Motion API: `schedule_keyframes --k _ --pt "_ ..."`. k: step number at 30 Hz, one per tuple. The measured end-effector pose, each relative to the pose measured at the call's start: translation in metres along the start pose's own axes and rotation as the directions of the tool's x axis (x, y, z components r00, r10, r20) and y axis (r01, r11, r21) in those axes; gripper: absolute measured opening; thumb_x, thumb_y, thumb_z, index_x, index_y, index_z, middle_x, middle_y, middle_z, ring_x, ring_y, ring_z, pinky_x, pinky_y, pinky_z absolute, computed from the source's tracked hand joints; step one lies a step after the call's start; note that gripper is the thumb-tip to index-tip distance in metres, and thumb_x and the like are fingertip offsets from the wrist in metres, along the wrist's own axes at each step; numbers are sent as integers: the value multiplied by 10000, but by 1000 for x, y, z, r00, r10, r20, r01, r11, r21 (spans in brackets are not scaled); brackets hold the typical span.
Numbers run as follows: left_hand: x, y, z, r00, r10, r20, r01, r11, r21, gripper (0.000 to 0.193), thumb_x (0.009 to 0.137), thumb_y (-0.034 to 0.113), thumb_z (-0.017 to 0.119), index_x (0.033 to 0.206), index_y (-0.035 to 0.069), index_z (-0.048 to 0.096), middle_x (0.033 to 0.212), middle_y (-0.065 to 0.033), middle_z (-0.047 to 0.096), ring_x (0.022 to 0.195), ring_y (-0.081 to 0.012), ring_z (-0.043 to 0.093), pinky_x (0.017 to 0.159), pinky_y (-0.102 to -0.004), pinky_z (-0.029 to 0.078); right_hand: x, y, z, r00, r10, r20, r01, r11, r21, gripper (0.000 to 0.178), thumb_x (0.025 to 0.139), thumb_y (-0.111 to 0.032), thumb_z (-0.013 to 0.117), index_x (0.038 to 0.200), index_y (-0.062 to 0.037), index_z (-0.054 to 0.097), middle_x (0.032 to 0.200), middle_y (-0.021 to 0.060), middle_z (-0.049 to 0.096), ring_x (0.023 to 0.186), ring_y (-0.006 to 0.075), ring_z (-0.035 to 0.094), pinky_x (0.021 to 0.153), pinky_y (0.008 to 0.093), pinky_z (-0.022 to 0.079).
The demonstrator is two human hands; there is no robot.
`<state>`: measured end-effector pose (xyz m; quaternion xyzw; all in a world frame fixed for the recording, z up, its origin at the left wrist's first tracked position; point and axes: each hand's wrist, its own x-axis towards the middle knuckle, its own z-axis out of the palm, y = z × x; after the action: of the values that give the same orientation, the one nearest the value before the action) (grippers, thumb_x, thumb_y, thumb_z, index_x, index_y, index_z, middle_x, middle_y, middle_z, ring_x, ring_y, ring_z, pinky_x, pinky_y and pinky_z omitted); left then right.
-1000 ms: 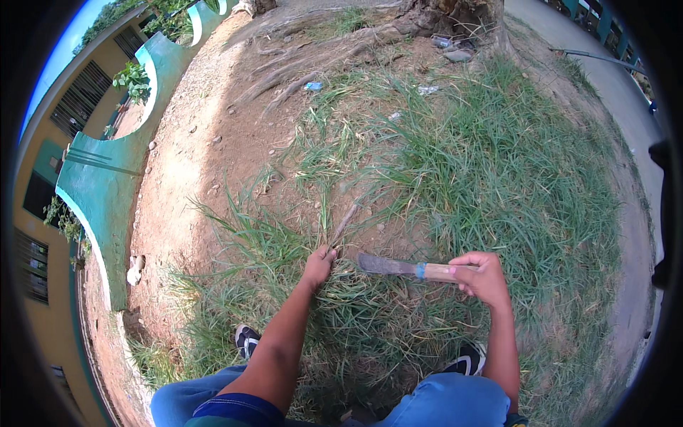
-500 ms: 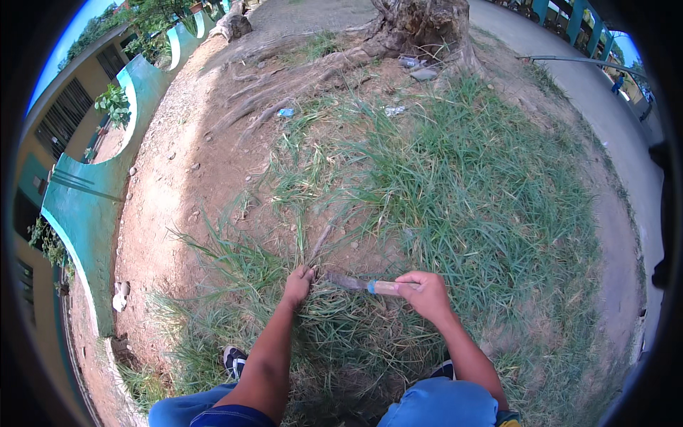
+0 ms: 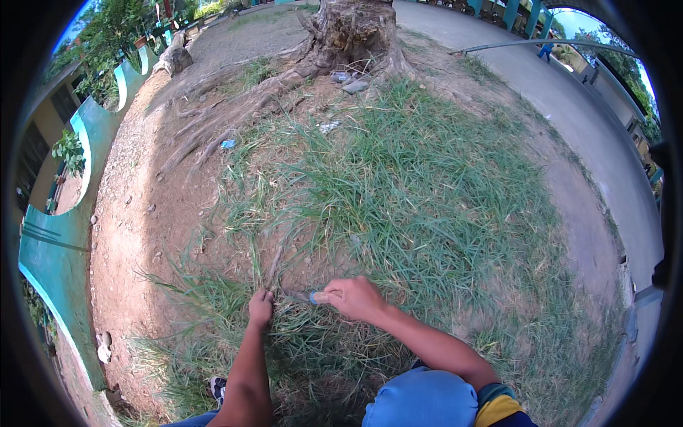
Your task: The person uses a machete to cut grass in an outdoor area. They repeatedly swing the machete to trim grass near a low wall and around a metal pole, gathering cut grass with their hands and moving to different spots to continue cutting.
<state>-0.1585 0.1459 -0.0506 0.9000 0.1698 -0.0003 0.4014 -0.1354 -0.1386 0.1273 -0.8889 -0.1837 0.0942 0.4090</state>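
My left hand [image 3: 261, 308] is closed low over the grass, around the near end of a thin brown stick [image 3: 275, 263] that points away from me. Green grass blades stand beside that fist. In my right hand [image 3: 358, 297] is a short wooden-handled knife [image 3: 297, 294] with a blue band and a dark, flat blade. Its blade points left, and the tip lies close to my left hand among the stems. Whether it touches the stick I cannot tell. Cut or flattened grass [image 3: 320, 345] lies beneath both hands.
A tree stump [image 3: 356, 35] with spreading roots [image 3: 235, 114] rises ahead. Near it lie a grey stone [image 3: 355, 86] and blue litter [image 3: 228, 144]. A teal scalloped wall [image 3: 57, 242] runs along the left, a paved path [image 3: 569, 107] along the right. Far off walks a person [image 3: 546, 50].
The whole view has shifted, so the ground and both hands appear further left. My right hand with the knife has come nearer my left hand, which keeps its grip.
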Motion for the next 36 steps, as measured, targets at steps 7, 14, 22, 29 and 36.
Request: schedule_keyframes --k 7,14,22,29,36 --pt "18 79 -104 955 -32 294 -156 788 595 239 846 204 486 971 54 625 962 -217 617 925 -370 596 790 -454 489 23 -33 -50 980 42 197 46 904 -425 160 712 -187 623 833 -96 672 770 143 654 722 324 639 644 424 510" --pt "65 196 -314 891 438 118 -381 584 717 175 795 189 568 796 31 644 768 -205 624 769 -353 610 674 -406 476 52 -145 -43 858 -19 513 460 474 -751 134 634 -108 625 757 -59 651 788 151 652 753 320 643 630 414 521" --pt "5 236 -333 971 231 -64 -86 582 809 684 737 480 646 1338 274 393 1466 -126 204 1326 -479 97 1028 -645 60 48 -244 -74 958 -55 281 275 449 -850 132 638 -91 650 763 -48 663 826 158 656 806 311 648 663 397 526" --pt "-22 217 -353 902 412 -131 -157 595 789 742 739 544 608 1371 264 337 1479 -81 191 1362 -390 75 1031 -641 44 33 -267 -75 960 -184 212 186 -148 -971 101 676 -65 613 751 -52 679 773 158 654 760 316 645 608 403 517" --pt "-30 214 -391 931 366 -21 -310 817 486 816 768 567 570 1425 278 181 1473 -102 202 1354 -387 120 1012 -656 104 39 -370 -131 938 -316 143 235 277 -931 180 696 -200 643 735 -25 623 725 146 646 689 308 635 616 435 510"
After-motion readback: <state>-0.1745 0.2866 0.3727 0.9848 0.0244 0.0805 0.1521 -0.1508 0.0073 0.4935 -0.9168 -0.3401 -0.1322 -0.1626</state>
